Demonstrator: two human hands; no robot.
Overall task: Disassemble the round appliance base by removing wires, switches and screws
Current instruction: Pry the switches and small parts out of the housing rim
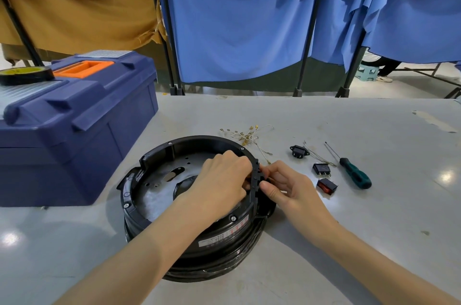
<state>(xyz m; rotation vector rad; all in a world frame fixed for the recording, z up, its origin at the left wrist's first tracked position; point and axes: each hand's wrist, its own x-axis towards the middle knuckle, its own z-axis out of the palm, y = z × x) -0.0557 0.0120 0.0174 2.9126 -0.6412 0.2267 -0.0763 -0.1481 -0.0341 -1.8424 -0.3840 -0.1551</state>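
The round black appliance base [159, 194] lies open side up on the grey table [349, 229], a metal plate inside it. My left hand [222, 177] reaches inside the base, fingers curled against the inner side of its right wall. My right hand [282, 184] pinches a black part on the outer side of that same wall; what the fingers hold is mostly hidden. To the right lie a bundle of pale wires [247, 136], a black socket [298, 151], a black switch [321, 169], a red switch [327, 186] and a green-handled screwdriver [355, 174].
A blue toolbox [74, 125] with an orange handle stands at the left, a roll of black tape [23, 75] on its lid. Blue and tan curtains hang on black stands behind the table's far edge.
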